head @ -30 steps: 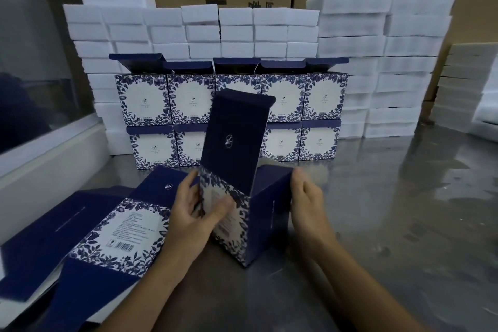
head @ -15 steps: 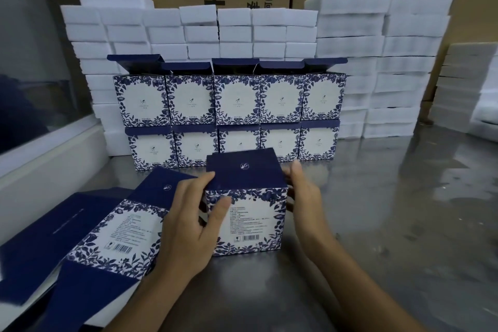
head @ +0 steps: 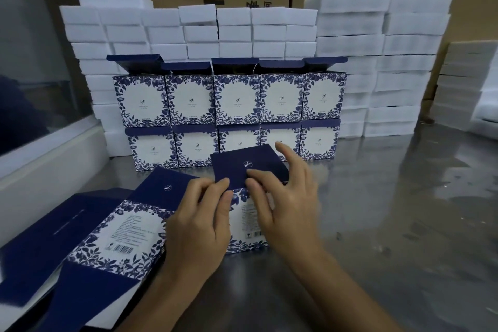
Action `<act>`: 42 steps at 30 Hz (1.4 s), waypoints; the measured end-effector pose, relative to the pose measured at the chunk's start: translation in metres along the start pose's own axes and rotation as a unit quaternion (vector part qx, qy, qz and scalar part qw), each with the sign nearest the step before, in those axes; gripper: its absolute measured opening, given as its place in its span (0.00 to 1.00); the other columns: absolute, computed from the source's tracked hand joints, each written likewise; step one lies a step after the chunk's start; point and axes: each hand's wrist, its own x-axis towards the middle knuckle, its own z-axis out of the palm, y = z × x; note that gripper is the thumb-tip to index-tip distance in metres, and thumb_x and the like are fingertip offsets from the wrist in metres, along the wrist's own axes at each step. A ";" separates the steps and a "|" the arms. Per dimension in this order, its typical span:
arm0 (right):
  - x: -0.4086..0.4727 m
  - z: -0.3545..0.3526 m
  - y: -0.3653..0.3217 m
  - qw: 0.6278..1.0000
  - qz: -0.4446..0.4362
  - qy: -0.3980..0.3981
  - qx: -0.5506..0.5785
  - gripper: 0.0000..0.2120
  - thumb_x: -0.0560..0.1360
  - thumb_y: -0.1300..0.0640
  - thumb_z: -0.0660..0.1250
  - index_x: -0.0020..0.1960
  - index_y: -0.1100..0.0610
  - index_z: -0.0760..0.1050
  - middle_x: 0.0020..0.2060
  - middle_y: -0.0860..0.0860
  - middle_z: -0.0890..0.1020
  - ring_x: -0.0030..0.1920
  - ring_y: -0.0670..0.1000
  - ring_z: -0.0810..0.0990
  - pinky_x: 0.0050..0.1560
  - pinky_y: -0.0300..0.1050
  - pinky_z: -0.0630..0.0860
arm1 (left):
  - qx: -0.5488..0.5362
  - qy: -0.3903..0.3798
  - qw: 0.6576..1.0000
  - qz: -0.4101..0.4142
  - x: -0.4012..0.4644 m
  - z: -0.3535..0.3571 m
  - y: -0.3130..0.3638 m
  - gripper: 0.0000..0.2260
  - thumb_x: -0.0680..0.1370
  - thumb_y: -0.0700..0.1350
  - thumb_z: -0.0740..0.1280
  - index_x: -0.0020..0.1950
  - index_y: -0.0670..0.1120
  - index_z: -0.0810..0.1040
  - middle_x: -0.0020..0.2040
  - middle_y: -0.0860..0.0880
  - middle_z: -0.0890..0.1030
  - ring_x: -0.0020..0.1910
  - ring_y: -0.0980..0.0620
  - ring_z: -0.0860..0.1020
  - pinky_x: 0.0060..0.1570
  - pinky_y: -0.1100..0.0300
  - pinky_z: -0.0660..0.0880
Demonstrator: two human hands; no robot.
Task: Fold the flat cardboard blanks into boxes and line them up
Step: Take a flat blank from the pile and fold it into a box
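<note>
1. The box in progress, a cube-shaped carton of blue-and-white floral cardboard with a navy lid panel [head: 249, 167], stands on the reflective metal worktop [head: 390, 224], just in front of the finished boxes.
2. Left hand [head: 199, 224]: fingers curled over the near edge of the navy lid, pressing it down at the front face.
3. Right hand [head: 285, 197]: fingers spread and fairly straight, resting on the lid and the box's right side; it grips nothing.
4. Finished boxes [head: 229, 116]: ten, in two tiers of five; the top tier's lids stand open.
5. Flat navy and floral blanks [head: 89, 245], left of the box in progress, remain unfolded.
6. White foam blocks [head: 377, 62] are stacked behind the finished boxes.
7. Judged progress: this box is nearly closed; lining it up and folding the blanks remain.
</note>
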 end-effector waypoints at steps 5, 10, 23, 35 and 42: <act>-0.006 0.005 -0.012 0.997 -0.047 -0.045 -0.046 0.13 0.80 0.47 0.64 0.59 0.47 0.83 0.60 0.48 0.81 0.62 0.54 0.78 0.56 0.61 0.73 | -0.013 -0.018 1.000 -0.012 0.000 0.001 0.000 0.17 0.82 0.46 0.56 0.59 0.40 0.81 0.49 0.45 0.78 0.37 0.47 0.78 0.26 0.53 0.75; -0.004 0.006 -0.016 0.999 -0.019 -0.037 -0.032 0.09 0.78 0.49 0.66 0.54 0.47 0.83 0.55 0.45 0.82 0.57 0.53 0.79 0.54 0.61 0.72 | -0.020 -0.030 0.999 -0.030 0.001 0.000 0.001 0.16 0.82 0.46 0.57 0.57 0.42 0.82 0.48 0.47 0.77 0.36 0.49 0.76 0.25 0.53 0.74; -0.001 0.007 0.011 0.989 0.072 -0.027 0.125 0.11 0.77 0.51 0.69 0.54 0.57 0.84 0.62 0.56 0.74 0.64 0.55 0.74 0.60 0.52 0.77 | -0.019 -0.052 0.995 -0.080 0.000 0.005 0.002 0.18 0.80 0.52 0.59 0.61 0.41 0.77 0.60 0.43 0.78 0.53 0.54 0.75 0.44 0.62 0.72; -0.003 0.013 0.025 0.965 0.140 -0.043 0.216 0.09 0.79 0.50 0.64 0.56 0.53 0.75 0.63 0.45 0.75 0.64 0.37 0.72 0.60 0.26 0.67 | -0.055 -0.038 0.991 -0.117 0.002 0.003 -0.002 0.15 0.78 0.48 0.65 0.60 0.41 0.78 0.62 0.44 0.79 0.57 0.45 0.80 0.44 0.54 0.80; -0.002 0.016 0.032 0.869 0.300 -0.043 0.391 0.11 0.84 0.45 0.52 0.59 0.38 0.72 0.59 0.43 0.80 0.58 0.49 0.80 0.58 0.52 0.78 | -0.076 -0.043 0.985 -0.147 -0.001 0.002 -0.007 0.15 0.79 0.48 0.63 0.63 0.43 0.77 0.52 0.44 0.82 0.40 0.61 0.78 0.40 0.74 0.67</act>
